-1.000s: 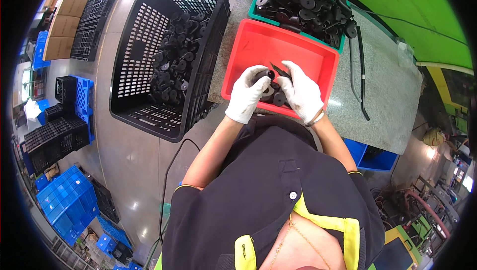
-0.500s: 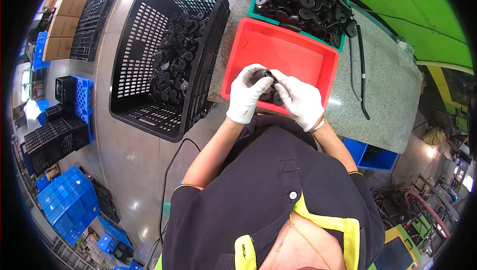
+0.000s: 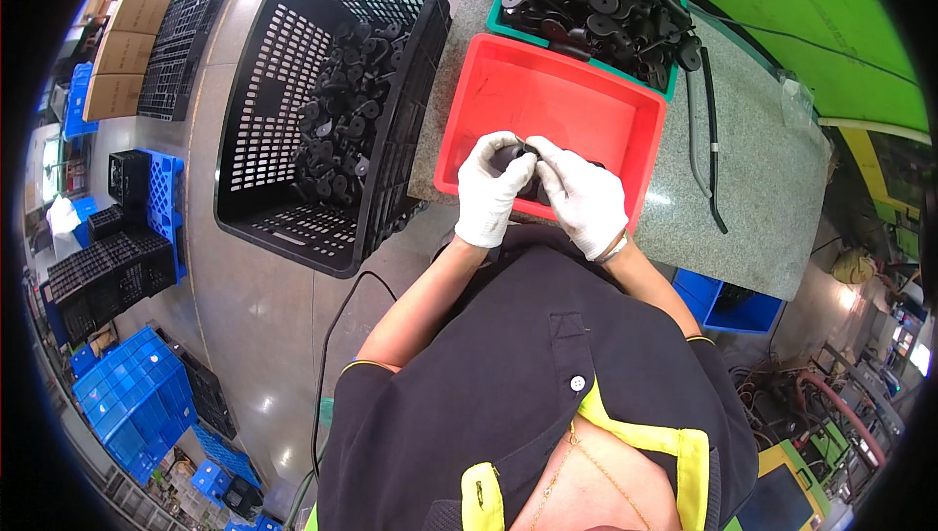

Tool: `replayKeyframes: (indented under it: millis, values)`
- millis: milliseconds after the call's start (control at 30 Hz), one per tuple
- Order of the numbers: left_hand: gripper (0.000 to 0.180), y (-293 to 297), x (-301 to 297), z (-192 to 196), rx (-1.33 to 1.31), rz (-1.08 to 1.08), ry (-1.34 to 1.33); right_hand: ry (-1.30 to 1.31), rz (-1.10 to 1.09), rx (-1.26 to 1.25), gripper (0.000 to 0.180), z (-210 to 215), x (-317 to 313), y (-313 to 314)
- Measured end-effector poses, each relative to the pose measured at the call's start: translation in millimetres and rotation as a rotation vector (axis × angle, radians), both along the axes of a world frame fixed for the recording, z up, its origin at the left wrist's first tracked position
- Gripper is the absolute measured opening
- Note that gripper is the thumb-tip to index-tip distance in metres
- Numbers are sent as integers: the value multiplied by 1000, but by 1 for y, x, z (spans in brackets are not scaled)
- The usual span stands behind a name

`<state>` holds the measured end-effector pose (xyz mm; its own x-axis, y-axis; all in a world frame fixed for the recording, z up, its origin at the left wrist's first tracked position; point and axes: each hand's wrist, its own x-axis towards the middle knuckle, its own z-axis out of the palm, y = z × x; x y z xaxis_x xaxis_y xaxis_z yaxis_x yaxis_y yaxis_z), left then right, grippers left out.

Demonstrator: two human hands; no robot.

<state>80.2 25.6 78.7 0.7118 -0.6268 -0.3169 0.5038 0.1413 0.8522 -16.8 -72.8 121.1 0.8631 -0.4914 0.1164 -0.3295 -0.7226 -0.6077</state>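
Observation:
Both hands wear white gloves and meet over the near side of a red tray (image 3: pixel 557 67). In my left hand (image 3: pixel 491 189) is a black plastic part (image 3: pixel 505 156), gripped between thumb and fingers and partly covered by them. My right hand (image 3: pixel 583 194) is closed, its fingertips pressed against the same part from the right; whether they also pinch a smaller piece is hidden. Below the hands, more black parts lie in the tray, mostly covered by the gloves.
Behind the red tray, a green bin (image 3: pixel 572 50) is heaped with black parts (image 3: pixel 611 8). A large black crate (image 3: pixel 391 165) to the left holds many similar pieces. On the grey table (image 3: pixel 772 209) at right lie a black strip (image 3: pixel 713 150) and a grey one. A blue bin (image 3: pixel 738 306) sits below.
Both hands have shifted slightly, the left a little to the right and the right a little left and down. They stay together at the black part.

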Motion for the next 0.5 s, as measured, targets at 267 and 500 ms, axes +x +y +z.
replayKeyframes:
  millis: [267,500]
  values:
    - [25,18,77,-19,-228,467,121,240,0,42,27,-93,-16,-29]
    - [66,34,124,-12,-69,643,140,374,181,106,36,-130,10,-6]
